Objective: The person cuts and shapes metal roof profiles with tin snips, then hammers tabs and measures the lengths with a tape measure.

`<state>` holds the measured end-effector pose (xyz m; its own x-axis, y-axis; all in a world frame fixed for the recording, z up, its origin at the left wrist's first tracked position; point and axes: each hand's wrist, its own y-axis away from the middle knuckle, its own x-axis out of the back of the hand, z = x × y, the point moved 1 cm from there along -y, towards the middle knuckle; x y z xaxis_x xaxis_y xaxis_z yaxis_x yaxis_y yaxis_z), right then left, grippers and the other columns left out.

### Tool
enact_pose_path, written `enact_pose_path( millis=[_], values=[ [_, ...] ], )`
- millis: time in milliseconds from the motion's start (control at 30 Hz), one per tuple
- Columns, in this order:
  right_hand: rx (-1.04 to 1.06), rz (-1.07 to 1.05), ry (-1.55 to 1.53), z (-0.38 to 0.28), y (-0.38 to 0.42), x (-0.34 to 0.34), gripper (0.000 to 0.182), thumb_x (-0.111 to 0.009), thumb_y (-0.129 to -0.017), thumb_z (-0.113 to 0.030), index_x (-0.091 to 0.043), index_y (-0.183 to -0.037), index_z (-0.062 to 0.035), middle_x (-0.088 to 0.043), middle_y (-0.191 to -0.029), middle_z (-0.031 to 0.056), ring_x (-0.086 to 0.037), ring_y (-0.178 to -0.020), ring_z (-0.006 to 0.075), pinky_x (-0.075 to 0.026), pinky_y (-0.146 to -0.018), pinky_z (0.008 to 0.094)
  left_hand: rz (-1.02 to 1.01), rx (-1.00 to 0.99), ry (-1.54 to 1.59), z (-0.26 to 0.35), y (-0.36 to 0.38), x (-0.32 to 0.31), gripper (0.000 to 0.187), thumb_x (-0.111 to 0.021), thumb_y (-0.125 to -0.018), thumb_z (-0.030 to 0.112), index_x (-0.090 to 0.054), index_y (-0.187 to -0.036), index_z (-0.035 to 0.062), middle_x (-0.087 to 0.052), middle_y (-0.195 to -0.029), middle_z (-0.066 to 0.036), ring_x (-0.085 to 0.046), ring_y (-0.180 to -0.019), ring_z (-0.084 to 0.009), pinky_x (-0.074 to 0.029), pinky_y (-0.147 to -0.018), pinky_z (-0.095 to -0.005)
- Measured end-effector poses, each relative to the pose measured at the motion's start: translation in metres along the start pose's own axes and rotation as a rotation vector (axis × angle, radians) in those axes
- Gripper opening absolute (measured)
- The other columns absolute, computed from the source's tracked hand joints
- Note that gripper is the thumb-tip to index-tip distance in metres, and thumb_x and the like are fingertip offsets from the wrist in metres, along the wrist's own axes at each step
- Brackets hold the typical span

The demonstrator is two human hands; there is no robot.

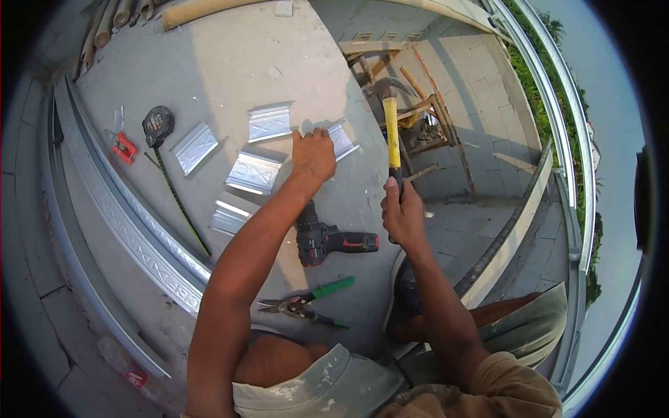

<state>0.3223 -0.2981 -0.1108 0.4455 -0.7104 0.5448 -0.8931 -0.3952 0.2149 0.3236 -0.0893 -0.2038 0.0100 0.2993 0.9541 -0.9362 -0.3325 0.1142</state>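
Note:
My right hand (403, 211) grips a hammer (393, 136) by the black end of its yellow handle, head raised and pointing away from me. My left hand (313, 159) is closed at the left edge of a short piece of silver metal channel (342, 141); its fingertips are partly hidden. Several similar cut pieces lie around it: one channel piece (270, 122) just left of the hand, another (254, 173) below that, and one (195, 148) farther left. A cordless drill (327, 242) lies on the concrete below my left hand.
Tin snips (306, 304) with green handles lie near my feet. A tape measure (158, 124), partly pulled out, and a red-handled tool (124, 148) are at left. Long metal channels (132, 202) run along the left. The slab (306, 63) drops off on the right beside wooden framing (425, 125).

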Motion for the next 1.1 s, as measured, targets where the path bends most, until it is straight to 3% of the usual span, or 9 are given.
enact_pose_path(
  millis=[67,267,367,467,500,600,733,933,1100],
  values=[
    [0.129,0.075,0.199,-0.012,0.002,-0.008,0.038,-0.049,-0.106,-0.033,-0.054,-0.091,0.0018,-0.062,-0.067,0.0200,-0.062,-0.060,0.0382,-0.047,-0.059,0.0440,-0.060,-0.002,-0.012,0.000,0.000,0.005,0.064,-0.083,-0.075,0.042,-0.062,-0.121,0.0033,-0.067,-0.114,-0.008,-0.068,-0.103,-0.0237,-0.038,-0.100,-0.0490],
    [0.006,-0.059,0.332,0.005,-0.003,-0.008,0.040,-0.051,-0.104,-0.035,-0.056,-0.095,0.0028,-0.065,-0.078,0.0299,-0.064,-0.076,0.0507,-0.048,-0.066,0.0536,-0.081,0.036,-0.058,0.001,-0.005,0.005,0.066,-0.081,-0.076,0.043,-0.060,-0.125,0.0037,-0.068,-0.117,-0.008,-0.068,-0.106,-0.0233,-0.037,-0.103,-0.0487],
    [0.096,0.047,0.386,0.023,-0.009,-0.021,0.041,-0.051,-0.104,-0.035,-0.056,-0.092,0.0033,-0.064,-0.075,0.0298,-0.063,-0.073,0.0512,-0.048,-0.065,0.0525,0.015,-0.002,0.034,0.003,0.003,0.002,0.042,-0.071,-0.076,0.015,-0.067,-0.115,0.0017,-0.068,-0.113,-0.012,-0.070,-0.099,-0.0261,-0.035,-0.102,-0.0500],
    [-0.049,0.005,0.233,0.040,-0.028,-0.011,0.042,-0.048,-0.106,-0.036,-0.055,-0.088,0.0023,-0.063,-0.068,0.0220,-0.064,-0.063,0.0414,-0.048,-0.060,0.0480,-0.006,0.019,0.046,0.002,-0.001,0.015,0.041,-0.070,-0.075,0.014,-0.067,-0.114,0.0020,-0.068,-0.112,-0.012,-0.069,-0.100,-0.0266,-0.035,-0.102,-0.0503],
    [-0.258,-0.025,0.064,0.009,-0.017,-0.001,0.043,-0.046,-0.107,-0.037,-0.054,-0.087,0.0007,-0.059,-0.064,0.0120,-0.062,-0.059,0.0258,-0.048,-0.057,0.0418,-0.005,0.029,0.056,0.001,-0.001,0.011,0.041,-0.069,-0.075,0.013,-0.067,-0.114,0.0020,-0.068,-0.112,-0.012,-0.069,-0.100,-0.0268,-0.035,-0.102,-0.0501],
    [-0.112,0.087,0.029,0.035,0.016,0.003,0.044,-0.045,-0.107,-0.038,-0.052,-0.086,-0.0007,-0.056,-0.064,0.0068,-0.061,-0.061,0.0169,-0.048,-0.058,0.0382,-0.011,0.037,0.073,0.003,0.004,0.009,0.040,-0.068,-0.076,0.012,-0.067,-0.114,0.0019,-0.068,-0.112,-0.011,-0.069,-0.101,-0.0271,-0.035,-0.102,-0.0499],
    [0.087,0.022,0.443,0.076,0.030,-0.009,0.041,-0.046,-0.108,-0.035,-0.053,-0.088,0.0001,-0.058,-0.066,0.0119,-0.058,-0.059,0.0210,-0.045,-0.057,0.0389,0.016,0.048,0.078,0.003,0.004,0.008,0.040,-0.067,-0.076,0.012,-0.067,-0.115,0.0020,-0.068,-0.112,-0.011,-0.069,-0.102,-0.0269,-0.035,-0.101,-0.0498],
    [0.038,0.094,0.164,0.073,0.035,-0.012,0.044,-0.045,-0.108,-0.037,-0.052,-0.087,0.0009,-0.057,-0.065,0.0159,-0.058,-0.059,0.0258,-0.045,-0.059,0.0423,-0.045,0.072,0.069,0.001,0.001,0.004,0.059,-0.080,-0.077,0.031,-0.060,-0.125,0.0029,-0.066,-0.118,-0.010,-0.066,-0.110,-0.0260,-0.037,-0.104,-0.0509],
    [-0.349,-0.008,-0.248,0.038,0.026,-0.003,0.041,-0.045,-0.108,-0.043,-0.049,-0.090,-0.0062,-0.043,-0.060,-0.0008,-0.041,-0.047,0.0085,-0.033,-0.043,0.0287,0.441,-0.027,-0.045,-0.008,0.013,-0.031,0.061,-0.080,-0.078,0.026,-0.060,-0.129,0.0009,-0.063,-0.125,-0.014,-0.056,-0.124,-0.0310,-0.035,-0.108,-0.0505]
  ],
)
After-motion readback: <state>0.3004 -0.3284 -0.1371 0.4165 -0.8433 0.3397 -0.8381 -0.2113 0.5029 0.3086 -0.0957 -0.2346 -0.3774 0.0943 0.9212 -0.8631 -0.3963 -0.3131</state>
